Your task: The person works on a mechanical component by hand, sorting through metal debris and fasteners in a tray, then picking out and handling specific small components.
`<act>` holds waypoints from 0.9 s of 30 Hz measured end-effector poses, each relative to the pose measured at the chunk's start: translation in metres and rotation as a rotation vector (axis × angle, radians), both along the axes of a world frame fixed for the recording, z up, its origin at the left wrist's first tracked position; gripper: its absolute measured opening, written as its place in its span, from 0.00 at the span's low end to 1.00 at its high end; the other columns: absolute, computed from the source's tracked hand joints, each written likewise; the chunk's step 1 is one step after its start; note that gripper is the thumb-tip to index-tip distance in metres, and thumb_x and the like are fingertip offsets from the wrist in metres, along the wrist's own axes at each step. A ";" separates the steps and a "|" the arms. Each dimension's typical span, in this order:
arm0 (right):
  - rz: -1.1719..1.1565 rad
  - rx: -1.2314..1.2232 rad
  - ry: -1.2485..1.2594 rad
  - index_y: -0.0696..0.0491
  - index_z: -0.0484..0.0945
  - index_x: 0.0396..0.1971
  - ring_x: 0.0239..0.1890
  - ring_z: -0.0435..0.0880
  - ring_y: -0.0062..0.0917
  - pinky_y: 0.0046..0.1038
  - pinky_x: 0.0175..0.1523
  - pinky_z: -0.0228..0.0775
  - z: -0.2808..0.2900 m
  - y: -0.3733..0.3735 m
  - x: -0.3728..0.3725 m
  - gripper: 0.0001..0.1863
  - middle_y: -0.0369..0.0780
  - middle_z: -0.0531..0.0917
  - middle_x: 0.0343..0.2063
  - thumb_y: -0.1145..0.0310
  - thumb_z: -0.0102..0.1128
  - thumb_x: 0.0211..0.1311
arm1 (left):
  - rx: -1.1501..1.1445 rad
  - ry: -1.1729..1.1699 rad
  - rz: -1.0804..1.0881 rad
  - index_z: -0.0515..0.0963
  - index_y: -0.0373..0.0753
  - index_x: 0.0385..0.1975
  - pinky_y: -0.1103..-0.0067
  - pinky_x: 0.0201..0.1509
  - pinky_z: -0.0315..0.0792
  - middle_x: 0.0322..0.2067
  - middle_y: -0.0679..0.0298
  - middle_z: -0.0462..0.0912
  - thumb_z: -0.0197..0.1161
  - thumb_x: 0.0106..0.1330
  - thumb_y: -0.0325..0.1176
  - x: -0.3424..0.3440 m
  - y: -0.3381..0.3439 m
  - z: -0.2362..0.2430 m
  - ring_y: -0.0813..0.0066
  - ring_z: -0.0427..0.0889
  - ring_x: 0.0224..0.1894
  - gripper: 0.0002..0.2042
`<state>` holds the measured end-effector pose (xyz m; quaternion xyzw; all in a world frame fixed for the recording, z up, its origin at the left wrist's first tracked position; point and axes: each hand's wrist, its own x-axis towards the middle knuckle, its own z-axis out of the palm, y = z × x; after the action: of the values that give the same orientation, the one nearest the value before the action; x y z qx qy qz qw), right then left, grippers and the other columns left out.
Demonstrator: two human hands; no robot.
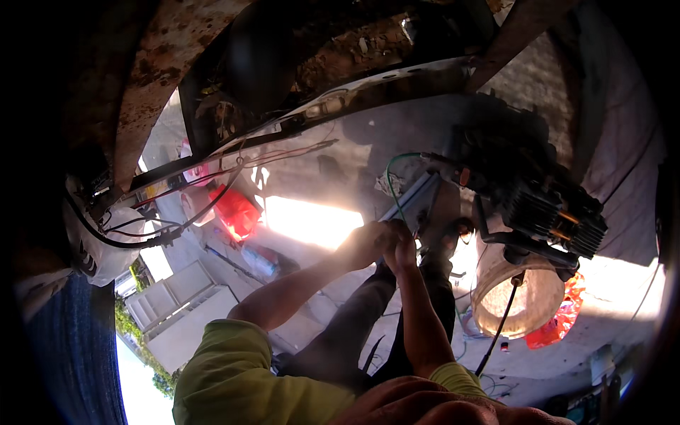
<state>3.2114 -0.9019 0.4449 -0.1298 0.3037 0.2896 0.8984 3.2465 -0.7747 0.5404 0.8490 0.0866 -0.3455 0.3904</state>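
Note:
My two hands meet in front of me, above my legs, with their fingers closed and pressed together. A thin green wire (pixel 390 174) curves down from a dark hose or lead beside the engine (pixel 545 205) and reaches the fingers of my right hand (pixel 401 248), which grips it. My left hand (pixel 363 244) is closed against the right one, and whatever lies in its fingers is hidden by glare and the overlap. To the right of both hands, the engine shows black cooling fins and a bent black pipe below.
A pale bucket (pixel 489 312) stands under the engine, beside a red-orange plastic bag (pixel 564 315). Overhead crosses a rusty metal frame (pixel 159 67); loose cables (pixel 212 205) hang at the left. A red bag (pixel 234 212) and a white cabinet (pixel 191 312) lie further left.

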 end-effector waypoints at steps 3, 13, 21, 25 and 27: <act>-0.065 0.046 -0.093 0.55 0.79 0.42 0.41 0.84 0.31 0.34 0.46 0.77 -0.024 0.002 -0.017 0.12 0.41 0.84 0.35 0.63 0.51 0.75 | -0.030 -0.040 0.035 0.81 0.39 0.40 0.65 0.48 0.79 0.43 0.55 0.82 0.61 0.70 0.33 -0.021 -0.005 -0.019 0.53 0.82 0.46 0.06; 0.266 -0.565 -0.129 0.55 0.80 0.38 0.38 0.85 0.27 0.29 0.43 0.79 -0.012 -0.008 0.005 0.06 0.40 0.84 0.34 0.70 0.59 0.66 | -0.117 -0.461 0.116 0.82 0.34 0.47 0.74 0.46 0.82 0.43 0.57 0.84 0.68 0.62 0.20 0.121 -0.005 0.136 0.67 0.88 0.43 0.13; 0.352 -0.449 0.000 0.60 0.80 0.26 0.22 0.82 0.30 0.31 0.29 0.74 0.028 -0.007 0.027 0.13 0.44 0.83 0.22 0.68 0.54 0.65 | 0.574 -1.056 0.091 0.75 0.36 0.61 0.60 0.62 0.76 0.54 0.42 0.80 0.65 0.70 0.40 0.342 0.064 0.117 0.49 0.80 0.58 0.23; 0.317 -0.428 0.030 0.62 0.80 0.22 0.19 0.80 0.30 0.31 0.27 0.72 0.032 -0.006 0.027 0.16 0.45 0.82 0.19 0.68 0.52 0.66 | 0.703 -0.792 0.079 0.72 0.37 0.67 0.56 0.72 0.65 0.63 0.40 0.74 0.61 0.72 0.52 0.377 0.033 0.100 0.43 0.68 0.70 0.31; 0.284 -0.363 0.030 0.58 0.80 0.30 0.23 0.81 0.28 0.31 0.28 0.73 0.023 -0.006 0.020 0.08 0.42 0.83 0.24 0.68 0.57 0.65 | 0.769 -0.808 -0.064 0.74 0.37 0.66 0.55 0.73 0.64 0.63 0.42 0.74 0.59 0.71 0.56 0.377 0.010 0.095 0.41 0.67 0.70 0.32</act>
<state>3.2311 -0.9083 0.4684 -0.3265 0.3430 0.3555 0.8058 3.6234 -0.7649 0.6356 0.9974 0.0241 0.0521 0.0440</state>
